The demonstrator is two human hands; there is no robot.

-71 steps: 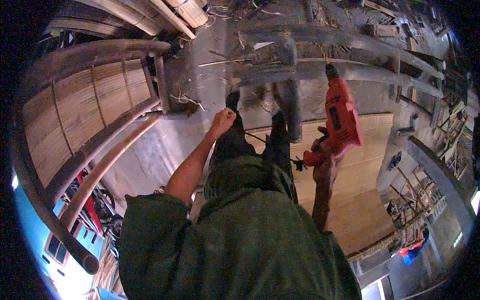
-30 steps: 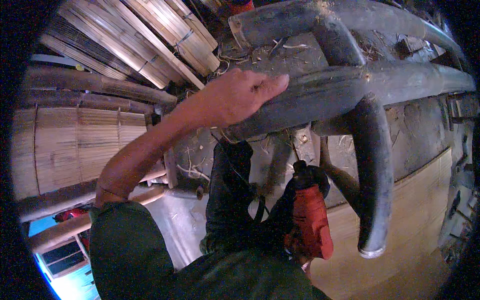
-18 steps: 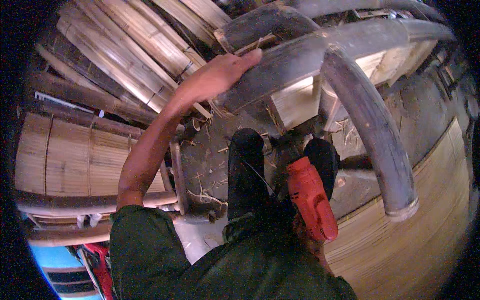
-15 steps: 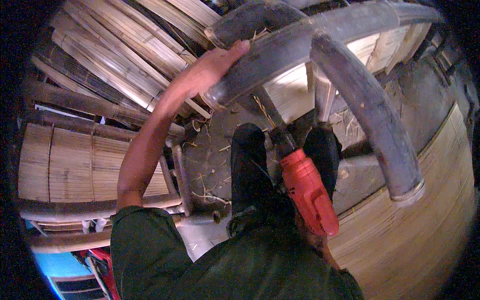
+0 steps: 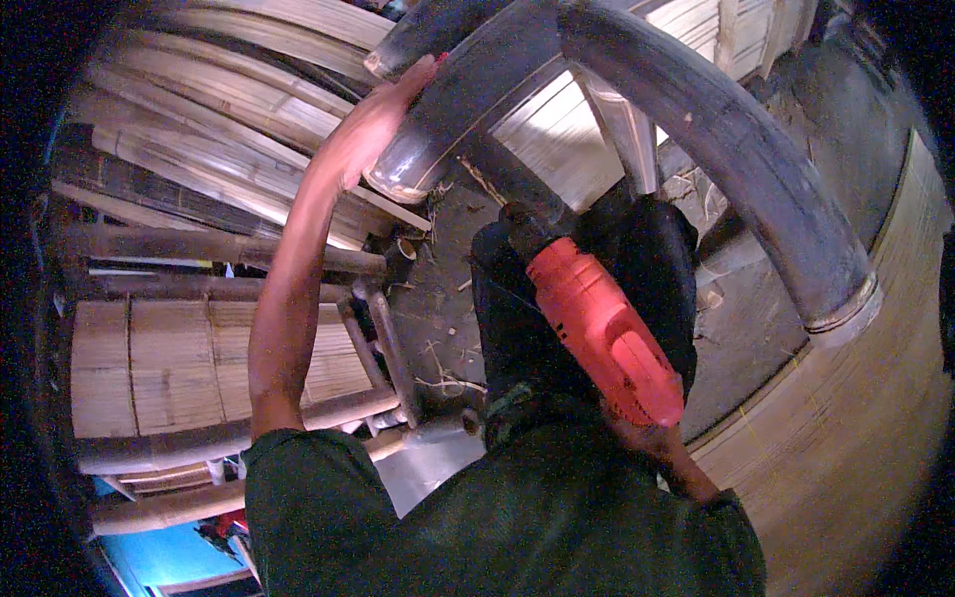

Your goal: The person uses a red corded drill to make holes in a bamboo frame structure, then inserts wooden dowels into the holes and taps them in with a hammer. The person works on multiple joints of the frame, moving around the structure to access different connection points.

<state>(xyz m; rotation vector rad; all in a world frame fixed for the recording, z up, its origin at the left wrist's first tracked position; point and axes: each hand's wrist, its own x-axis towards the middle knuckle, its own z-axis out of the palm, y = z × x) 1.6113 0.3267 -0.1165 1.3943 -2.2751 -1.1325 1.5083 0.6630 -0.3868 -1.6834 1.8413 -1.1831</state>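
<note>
My left hand point(image 5: 383, 119) grips a thick dark bamboo pole point(image 5: 477, 90) near its cut end, fingers laid along the upper left side. Below that pole, my right hand point(image 5: 642, 433) holds a red power drill point(image 5: 602, 328) by its rear; the drill body hides most of the fingers. Its dark chuck carries a long bit point(image 5: 482, 181), which points up and left, its tip close to the pole's lower edge. Whether the tip touches the bamboo I cannot tell. A second thick bamboo pole point(image 5: 736, 139) joins the first and slants down to the right.
Split bamboo strips point(image 5: 229, 109) are piled at the upper left. Below them stands a bamboo frame with a slatted panel point(image 5: 169, 363). A wide woven bamboo sheet point(image 5: 836, 448) lies at the right. Bits of bamboo litter the dark floor point(image 5: 438, 298) around my knees.
The drill has swung up and left, its bit nearer the pole's end. In the view, the poles and my left hand have shifted left and upward. Both hands keep their holds.
</note>
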